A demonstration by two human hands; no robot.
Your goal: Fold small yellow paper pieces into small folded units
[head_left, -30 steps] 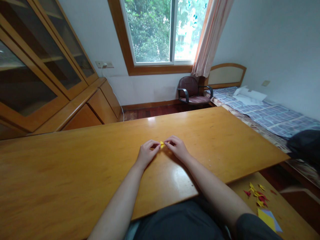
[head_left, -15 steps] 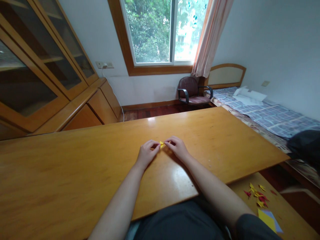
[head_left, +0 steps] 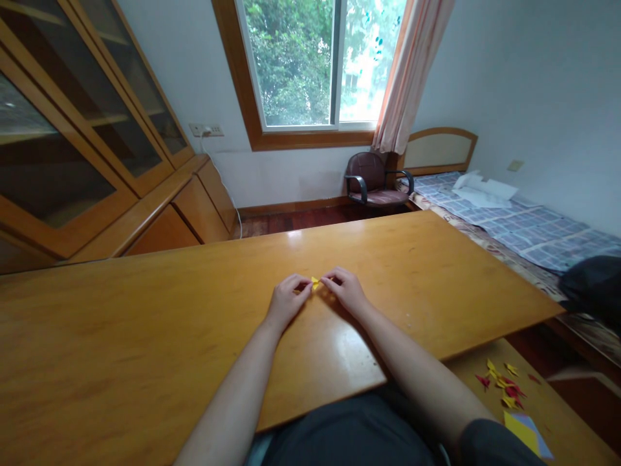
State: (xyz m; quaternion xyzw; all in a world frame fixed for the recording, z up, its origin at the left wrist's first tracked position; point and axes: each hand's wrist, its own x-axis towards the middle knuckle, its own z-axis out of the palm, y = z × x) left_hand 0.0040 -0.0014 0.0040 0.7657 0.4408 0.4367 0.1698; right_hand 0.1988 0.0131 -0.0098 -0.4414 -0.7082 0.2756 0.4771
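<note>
A small yellow folded-paper figure is held between my two hands, just above the wooden tabletop. My left hand pinches its left side between thumb and fingers. From the other side, my right hand pinches the right end in the same way. My fingertips cover parts of the paper, so its exact shape is hard to make out. On a lower surface to my right lie several red and yellow folded-paper figures. Beside them are flat yellow sheets over a pale lilac one.
Behind the table stand a maroon armchair and a bed with white papers on it. A glass-fronted cabinet lines the left wall. A dark bag rests at the right edge.
The view has shifted very slightly. Both hands keep their pinch on the yellow paper figure, with almost no visible movement.
</note>
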